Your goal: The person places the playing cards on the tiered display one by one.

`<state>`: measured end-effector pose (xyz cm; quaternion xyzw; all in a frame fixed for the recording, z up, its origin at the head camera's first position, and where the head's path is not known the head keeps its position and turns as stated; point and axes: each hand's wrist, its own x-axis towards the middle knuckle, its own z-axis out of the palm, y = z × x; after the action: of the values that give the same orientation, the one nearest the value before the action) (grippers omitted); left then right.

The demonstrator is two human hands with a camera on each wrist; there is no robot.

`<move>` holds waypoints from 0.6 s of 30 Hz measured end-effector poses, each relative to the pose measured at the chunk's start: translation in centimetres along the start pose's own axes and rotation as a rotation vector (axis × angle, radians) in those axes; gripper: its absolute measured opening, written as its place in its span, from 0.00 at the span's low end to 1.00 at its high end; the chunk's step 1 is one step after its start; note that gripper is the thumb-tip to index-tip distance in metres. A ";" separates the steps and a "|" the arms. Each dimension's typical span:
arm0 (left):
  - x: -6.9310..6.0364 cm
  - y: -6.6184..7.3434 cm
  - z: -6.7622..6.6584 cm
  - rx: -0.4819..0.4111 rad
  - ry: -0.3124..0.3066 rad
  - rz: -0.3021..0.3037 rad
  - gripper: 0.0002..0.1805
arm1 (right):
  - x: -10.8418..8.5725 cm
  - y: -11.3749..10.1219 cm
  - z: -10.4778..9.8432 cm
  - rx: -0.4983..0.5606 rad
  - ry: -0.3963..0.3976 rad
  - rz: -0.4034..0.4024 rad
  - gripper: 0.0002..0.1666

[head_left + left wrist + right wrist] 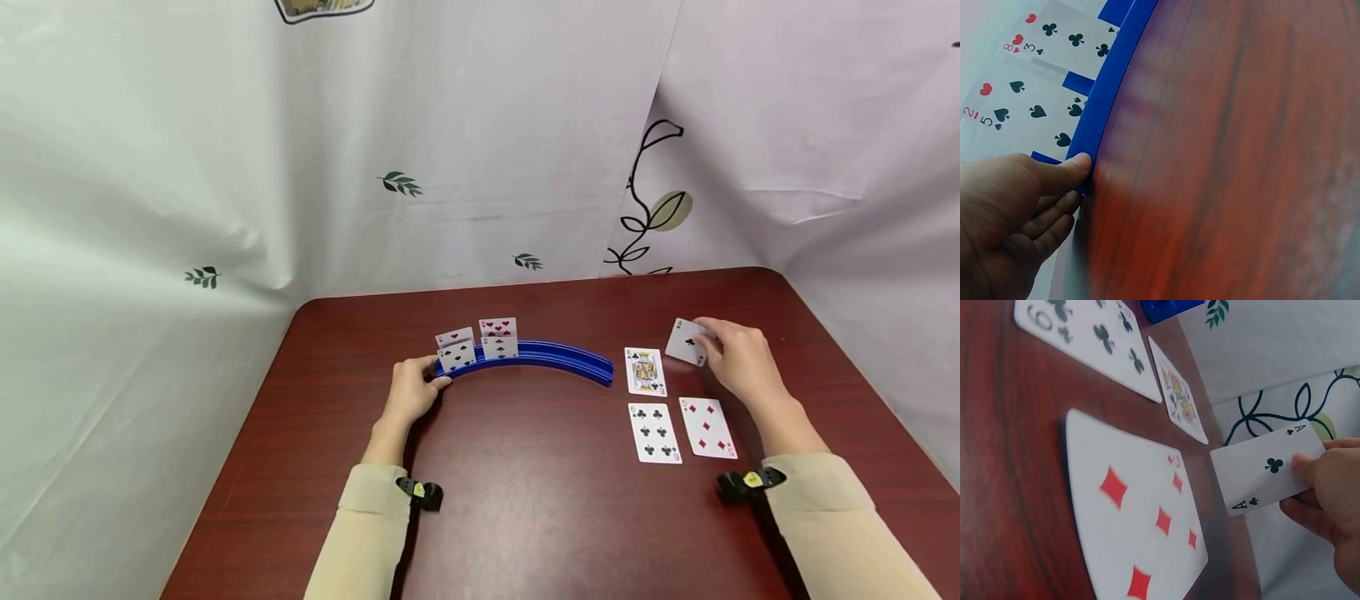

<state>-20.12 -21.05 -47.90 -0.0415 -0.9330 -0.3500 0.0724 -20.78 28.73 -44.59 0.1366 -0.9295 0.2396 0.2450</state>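
Note:
A curved blue card holder (558, 357) stands on the table with several cards upright in its left half. In front are the five of spades (457, 357) and three of clubs (499, 347); behind them are the two of hearts (985, 89) and eight of hearts (1017, 40). My left hand (411, 390) pinches the holder's left end between thumb and fingers. At the right, my right hand (744, 357) holds the ace of clubs (1266, 469) by its edge, thumb on its face, behind the five of diamonds (707, 427).
Face up on the table (517, 517) lie the king of clubs (645, 372), just right of the holder, and the six of clubs (655, 433), left of the five of diamonds. White patterned cloth (480, 150) hangs behind the table's back edge and at both sides.

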 end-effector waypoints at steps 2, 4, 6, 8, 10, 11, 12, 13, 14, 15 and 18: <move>0.0 0.0 0.0 -0.001 0.001 -0.001 0.22 | 0.2 -0.2 0.1 0.008 0.025 -0.018 0.15; 0.0 0.0 0.0 -0.001 0.000 -0.007 0.22 | 0.4 -0.5 0.1 0.016 0.041 -0.028 0.15; 0.1 0.0 0.0 -0.001 -0.002 -0.013 0.23 | 0.7 -0.7 0.2 0.023 0.050 -0.030 0.15; 0.1 0.0 0.0 0.002 -0.004 -0.018 0.23 | 0.9 -1.1 0.3 0.029 0.052 -0.026 0.15; 0.1 0.0 0.0 0.003 -0.005 -0.019 0.23 | 1.0 -1.4 0.3 0.032 0.055 -0.022 0.14; 0.1 0.0 0.0 0.003 -0.005 -0.018 0.23 | 1.1 -1.5 0.4 0.031 0.057 -0.019 0.14; 0.1 -0.1 0.0 0.004 -0.004 -0.017 0.23 | 1.1 -1.7 0.4 0.031 0.060 -0.017 0.14; 0.1 0.0 0.0 0.004 -0.004 -0.016 0.22 | 1.2 -1.8 0.5 0.032 0.064 -0.016 0.14; 0.1 0.0 0.0 0.004 -0.003 -0.015 0.22 | 1.2 -1.9 0.5 0.034 0.070 -0.019 0.14; 0.1 0.0 0.0 0.004 -0.003 -0.015 0.22 | 1.3 -2.0 0.6 0.035 0.074 -0.022 0.14; 0.0 0.0 0.0 0.003 -0.005 -0.020 0.23 | 1.5 -2.2 0.8 0.046 0.086 -0.039 0.13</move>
<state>-20.16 -21.03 -47.87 -0.0327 -0.9340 -0.3494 0.0666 -21.56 26.19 -43.59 0.1498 -0.9094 0.2620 0.2863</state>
